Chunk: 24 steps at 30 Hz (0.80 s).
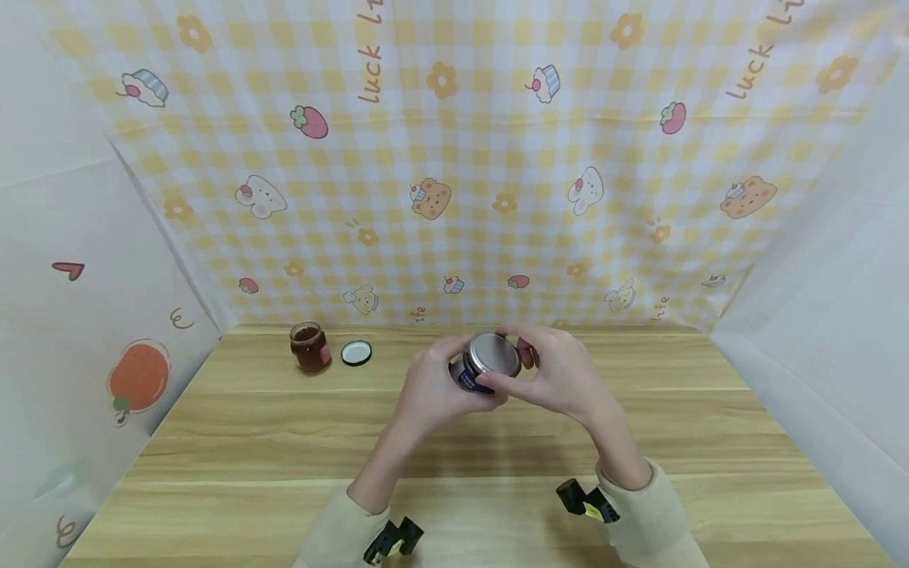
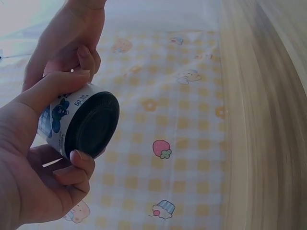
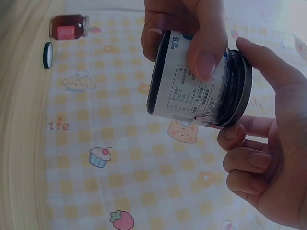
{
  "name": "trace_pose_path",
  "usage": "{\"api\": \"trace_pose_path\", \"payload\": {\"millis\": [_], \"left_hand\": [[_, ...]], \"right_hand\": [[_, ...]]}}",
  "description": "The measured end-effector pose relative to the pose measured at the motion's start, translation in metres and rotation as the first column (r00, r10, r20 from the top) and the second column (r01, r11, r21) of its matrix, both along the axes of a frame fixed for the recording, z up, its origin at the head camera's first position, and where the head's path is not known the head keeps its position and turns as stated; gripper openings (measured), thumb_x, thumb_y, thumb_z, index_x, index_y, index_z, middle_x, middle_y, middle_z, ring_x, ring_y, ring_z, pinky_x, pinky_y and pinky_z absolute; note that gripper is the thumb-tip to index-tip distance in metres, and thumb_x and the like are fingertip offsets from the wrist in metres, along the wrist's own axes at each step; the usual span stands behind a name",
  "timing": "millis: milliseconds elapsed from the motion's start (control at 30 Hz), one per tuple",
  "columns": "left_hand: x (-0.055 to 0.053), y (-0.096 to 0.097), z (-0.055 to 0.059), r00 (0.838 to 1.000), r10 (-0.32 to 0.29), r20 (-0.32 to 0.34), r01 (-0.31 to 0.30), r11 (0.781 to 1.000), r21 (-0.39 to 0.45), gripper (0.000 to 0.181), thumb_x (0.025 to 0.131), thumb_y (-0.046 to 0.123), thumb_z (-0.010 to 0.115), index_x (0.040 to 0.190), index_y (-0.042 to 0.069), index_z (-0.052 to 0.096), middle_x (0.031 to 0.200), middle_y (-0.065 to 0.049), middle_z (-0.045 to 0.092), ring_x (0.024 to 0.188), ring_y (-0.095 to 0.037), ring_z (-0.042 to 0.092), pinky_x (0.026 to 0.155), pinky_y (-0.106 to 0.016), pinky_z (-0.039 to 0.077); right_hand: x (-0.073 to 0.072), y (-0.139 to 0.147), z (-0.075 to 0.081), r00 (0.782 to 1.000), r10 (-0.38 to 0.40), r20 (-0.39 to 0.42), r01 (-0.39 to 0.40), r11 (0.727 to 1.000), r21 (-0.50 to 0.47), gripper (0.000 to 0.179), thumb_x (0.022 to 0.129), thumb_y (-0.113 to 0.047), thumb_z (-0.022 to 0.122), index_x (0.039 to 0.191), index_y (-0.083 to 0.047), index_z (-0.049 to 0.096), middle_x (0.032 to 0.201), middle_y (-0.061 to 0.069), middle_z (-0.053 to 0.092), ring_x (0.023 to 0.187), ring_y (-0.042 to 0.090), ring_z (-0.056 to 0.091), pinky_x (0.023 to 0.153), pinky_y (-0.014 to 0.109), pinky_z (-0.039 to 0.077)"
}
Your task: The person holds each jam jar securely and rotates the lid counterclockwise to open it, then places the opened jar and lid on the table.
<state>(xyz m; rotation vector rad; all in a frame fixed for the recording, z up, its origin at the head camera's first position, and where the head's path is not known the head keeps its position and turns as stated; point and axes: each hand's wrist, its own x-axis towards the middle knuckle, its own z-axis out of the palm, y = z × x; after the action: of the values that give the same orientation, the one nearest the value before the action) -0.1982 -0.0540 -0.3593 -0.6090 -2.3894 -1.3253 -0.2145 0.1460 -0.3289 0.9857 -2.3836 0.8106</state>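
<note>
My left hand grips a dark-filled glass jar around its body, raised above the table and tilted. A white label with small print and a blueberry picture wraps the jar, and its dark base shows in the left wrist view. At the jar's mouth sits a silver lid. The thumb and index finger of my right hand pinch this lid by its rim from the right, with the other fingers curled below.
On the wooden table, at the back left, stands an uncovered jar of red-brown jam. Beside it a dark-rimmed lid lies with its white inside up. A checked cloth hangs behind the table, with white sheets at both sides.
</note>
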Motion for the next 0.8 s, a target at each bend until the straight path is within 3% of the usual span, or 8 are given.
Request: {"api": "trace_pose_path", "payload": {"millis": [200,400,567,667,800], "left_hand": [[-0.001,-0.004,0.002,0.994,-0.089,0.057,0.087,0.996,0.026,0.051,0.066,0.027,0.092,0.113,0.023,0.073,0.103,0.012,0.071,0.093,-0.009,0.063,0.072,-0.03,0.053],[-0.003,-0.012,0.0,0.965,-0.217,0.149,0.206,0.975,0.084,0.052,0.067,0.025,0.094,0.114,0.026,0.072,0.1,0.012,0.07,0.081,-0.012,0.063,0.067,-0.031,0.054],[-0.004,-0.018,0.002,0.942,-0.278,0.187,0.268,0.96,0.078,0.054,0.065,0.027,0.096,0.114,0.026,0.072,0.1,0.01,0.07,0.075,-0.015,0.061,0.065,-0.031,0.052],[-0.004,-0.02,0.003,0.918,-0.332,0.218,0.317,0.943,0.1,0.053,0.065,0.028,0.096,0.113,0.024,0.074,0.099,0.009,0.071,0.072,-0.016,0.061,0.064,-0.031,0.052],[-0.006,-0.023,0.002,0.852,-0.449,0.269,0.411,0.893,0.186,0.048,0.067,0.022,0.095,0.111,0.022,0.074,0.099,0.005,0.073,0.078,-0.017,0.065,0.071,-0.034,0.055]], "right_hand": [[0.001,0.002,0.0,0.999,0.035,-0.006,-0.035,0.999,0.009,0.047,0.079,-0.042,0.085,0.113,-0.014,0.069,0.069,-0.007,0.05,0.06,0.011,0.047,0.053,0.025,0.04],[0.002,0.004,0.001,0.996,0.091,-0.009,-0.091,0.996,0.025,0.047,0.082,-0.046,0.081,0.113,-0.013,0.068,0.072,-0.011,0.048,0.062,0.006,0.044,0.054,0.024,0.038],[0.003,0.004,0.002,0.992,0.129,-0.004,-0.128,0.991,0.037,0.048,0.082,-0.046,0.08,0.114,-0.013,0.068,0.074,-0.011,0.049,0.063,0.004,0.044,0.055,0.024,0.04],[0.004,0.005,0.003,0.989,0.148,0.002,-0.148,0.988,0.038,0.048,0.082,-0.047,0.081,0.115,-0.014,0.068,0.075,-0.012,0.05,0.063,0.005,0.046,0.055,0.024,0.041],[0.005,0.006,0.003,0.981,0.195,0.02,-0.196,0.98,0.032,0.046,0.082,-0.047,0.081,0.115,-0.017,0.068,0.076,-0.013,0.05,0.063,0.004,0.045,0.055,0.022,0.04]]}}
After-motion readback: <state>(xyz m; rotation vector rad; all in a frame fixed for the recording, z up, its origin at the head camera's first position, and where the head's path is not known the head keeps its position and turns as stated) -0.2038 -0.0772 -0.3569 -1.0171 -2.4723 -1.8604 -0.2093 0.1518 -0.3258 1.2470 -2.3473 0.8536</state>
